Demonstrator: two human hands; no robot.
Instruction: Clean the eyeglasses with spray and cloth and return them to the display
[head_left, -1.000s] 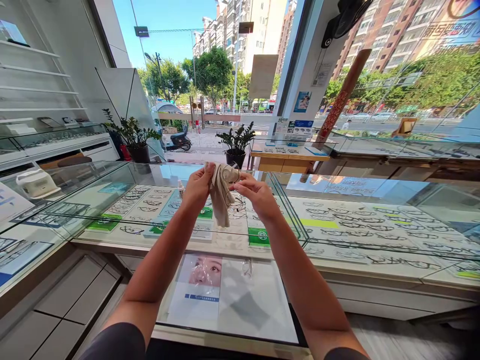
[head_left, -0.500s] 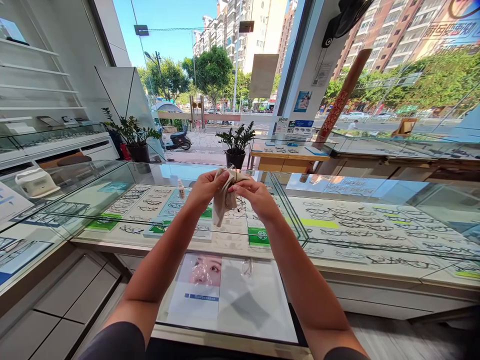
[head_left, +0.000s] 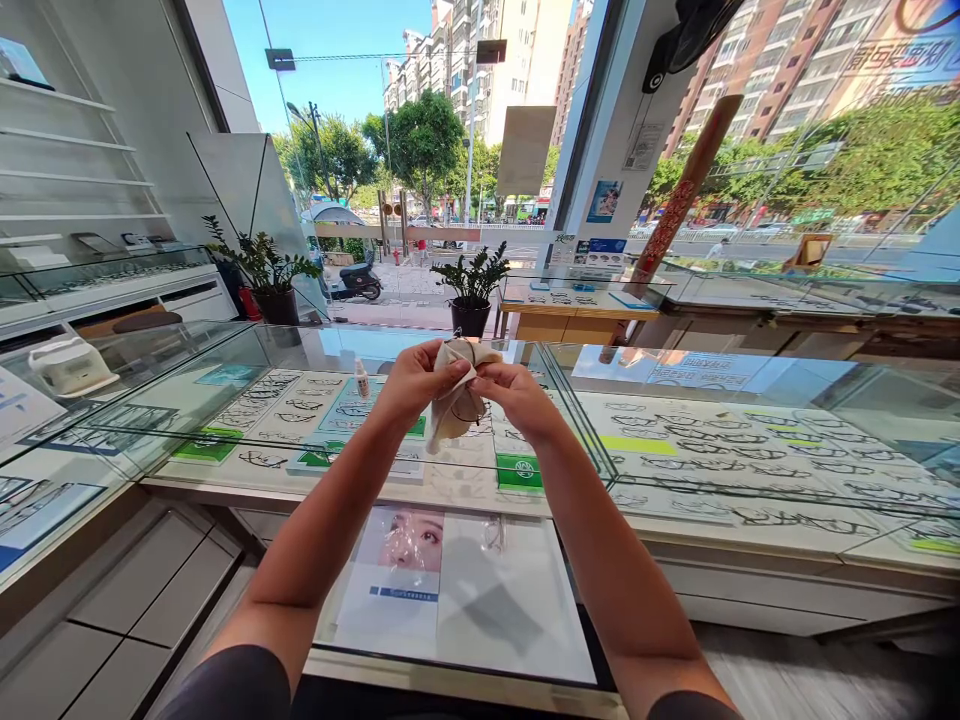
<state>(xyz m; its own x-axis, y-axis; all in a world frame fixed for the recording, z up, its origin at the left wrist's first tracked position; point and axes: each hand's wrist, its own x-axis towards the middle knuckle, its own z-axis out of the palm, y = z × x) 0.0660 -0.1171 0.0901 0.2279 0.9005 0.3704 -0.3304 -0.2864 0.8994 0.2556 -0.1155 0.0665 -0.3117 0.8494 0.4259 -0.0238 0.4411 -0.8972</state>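
Observation:
Above the glass display case, my two hands meet around a pale beige cloth [head_left: 445, 412] and a pair of thin-rimmed glasses [head_left: 480, 412]. My left hand [head_left: 417, 382] pinches the cloth between thumb and fingers, its thumb pointing to the right. My right hand [head_left: 511, 392] is closed at the glasses, thumb and fingertips pressed together near the cloth's right side. One round lens hangs below the fingers with cloth behind it; part of the frame also shows above them. Which part of the frame each finger grips is partly hidden.
Under the glass counter [head_left: 300, 450] lie rows of eyeglasses [head_left: 697, 435] and green cards [head_left: 519, 472]. A small white spray bottle [head_left: 362, 380] stands left of my hands. Potted plants [head_left: 471, 285] stand beyond the counter, and a poster [head_left: 409, 560] lies in front.
The cloth has been shifted and spread between my hands, and the round lens now shows more clearly below them. Both arms stay nearly in place.

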